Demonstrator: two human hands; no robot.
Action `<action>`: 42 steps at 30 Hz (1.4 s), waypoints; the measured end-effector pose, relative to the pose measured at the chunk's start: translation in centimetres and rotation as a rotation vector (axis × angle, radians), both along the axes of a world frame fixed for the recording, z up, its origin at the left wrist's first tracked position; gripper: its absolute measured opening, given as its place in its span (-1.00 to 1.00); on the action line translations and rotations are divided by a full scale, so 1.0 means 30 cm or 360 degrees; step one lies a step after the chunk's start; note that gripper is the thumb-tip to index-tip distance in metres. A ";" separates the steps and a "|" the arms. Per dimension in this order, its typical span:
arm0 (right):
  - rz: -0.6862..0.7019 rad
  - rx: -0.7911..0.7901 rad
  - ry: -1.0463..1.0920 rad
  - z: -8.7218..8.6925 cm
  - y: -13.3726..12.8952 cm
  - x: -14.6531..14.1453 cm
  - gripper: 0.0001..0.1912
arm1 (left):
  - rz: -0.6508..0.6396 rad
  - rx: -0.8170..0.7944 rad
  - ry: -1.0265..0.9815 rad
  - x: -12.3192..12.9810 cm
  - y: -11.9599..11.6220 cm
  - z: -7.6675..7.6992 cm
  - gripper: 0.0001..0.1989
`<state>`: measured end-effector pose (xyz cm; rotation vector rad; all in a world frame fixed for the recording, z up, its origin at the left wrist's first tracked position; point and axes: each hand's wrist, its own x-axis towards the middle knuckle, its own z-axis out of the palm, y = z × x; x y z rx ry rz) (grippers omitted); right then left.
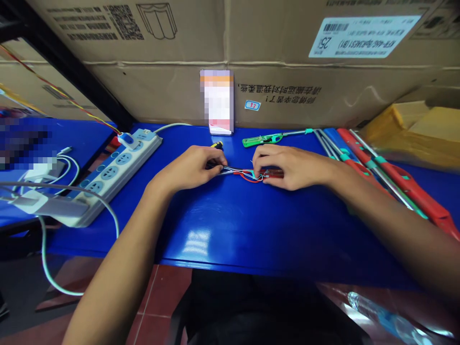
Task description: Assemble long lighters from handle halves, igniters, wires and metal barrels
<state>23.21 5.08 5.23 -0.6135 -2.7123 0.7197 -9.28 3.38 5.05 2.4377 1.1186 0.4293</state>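
Observation:
A red long-necked lighter (271,173) with a teal part and thin white wires lies crosswise between my hands, low over the blue table. My left hand (196,166) is closed round its metal neck and the wires at the left end. A yellow and black tool end (217,144) shows just behind those fingers. My right hand (278,165) pinches the red body near the teal part, its fingers bent over the top. Behind my right hand lies a green lighter (262,139), its neck pointing right.
Several red lighters (402,178) lie at the right, near a yellow package (424,132). A lit phone (220,103) leans on the cardboard box (161,91) at the back. On the left is a white power strip (118,175) with cables. A plastic bottle (388,318) is below the table.

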 end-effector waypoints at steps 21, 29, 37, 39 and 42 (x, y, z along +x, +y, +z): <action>-0.0068 0.0080 0.0143 -0.025 -0.003 -0.011 -0.89 | 0.0048 -0.0079 -0.0010 -0.003 -0.004 0.001 -0.78; -0.0065 0.0382 0.0021 -0.053 -0.017 -0.022 -0.82 | 0.0051 -0.0175 -0.0053 0.002 -0.006 -0.001 -0.77; -0.0017 0.0343 0.0075 -0.055 -0.013 -0.024 -0.72 | 0.0133 -0.0208 -0.0043 0.006 -0.004 -0.001 -0.80; -0.0026 0.0332 0.0069 -0.058 -0.014 -0.023 -0.74 | 0.0143 -0.0197 -0.0038 0.008 -0.004 0.001 -0.80; -0.0072 0.0332 0.0059 -0.065 -0.016 -0.023 -0.76 | 0.0139 -0.0190 -0.0033 0.010 -0.004 0.001 -0.79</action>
